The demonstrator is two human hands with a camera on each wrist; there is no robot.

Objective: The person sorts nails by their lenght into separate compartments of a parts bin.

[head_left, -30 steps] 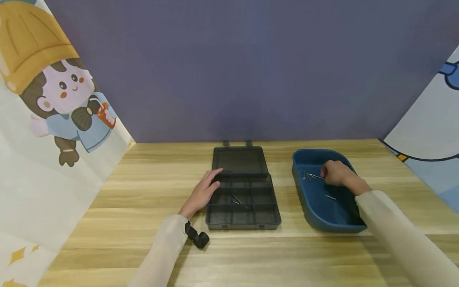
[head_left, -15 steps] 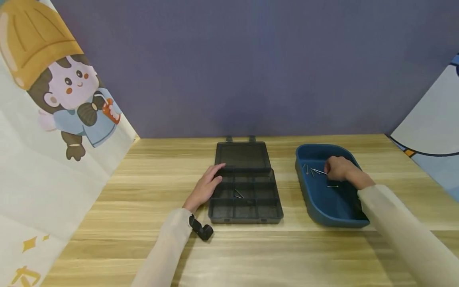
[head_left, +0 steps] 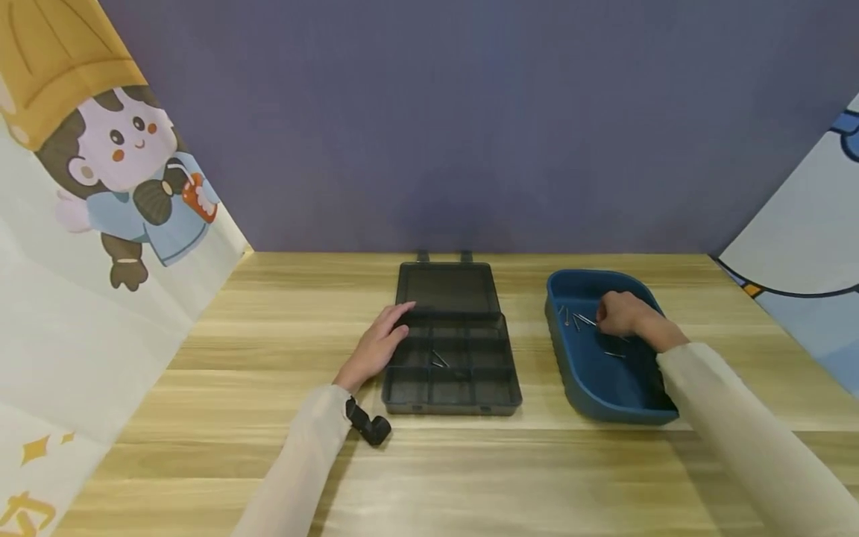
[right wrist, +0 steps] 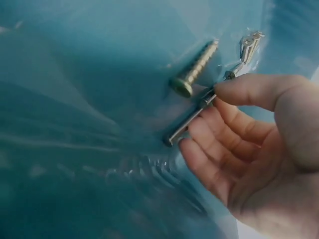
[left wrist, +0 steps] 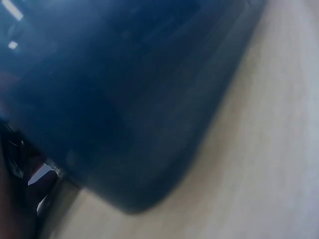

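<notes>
My left hand (head_left: 372,352) rests with relaxed fingers along the left side of a dark, see-through divided box (head_left: 451,409), its lid (head_left: 448,287) laid back. A few small nails or screws (head_left: 439,359) lie in a middle compartment. My right hand (head_left: 625,316) reaches down into a blue tray (head_left: 572,384). In the right wrist view its thumb and fingers pinch a thin nail (right wrist: 185,125) low over the tray floor. Beside that nail lies a brass-coloured screw (right wrist: 198,67), with more silver hardware (right wrist: 249,47) past the thumb.
Several other nails and screws lie in the tray, including one nearer its middle (head_left: 614,355). A purple-grey panel (head_left: 470,134) stands behind the wooden table (head_left: 456,477). A blurred dark blue surface (left wrist: 129,109) with a rounded corner fills much of the left wrist view.
The right hand stays in the tray, its fingers shifting slightly among the nails, and the loose pieces near it have moved a little. The left hand keeps its place on the box.
</notes>
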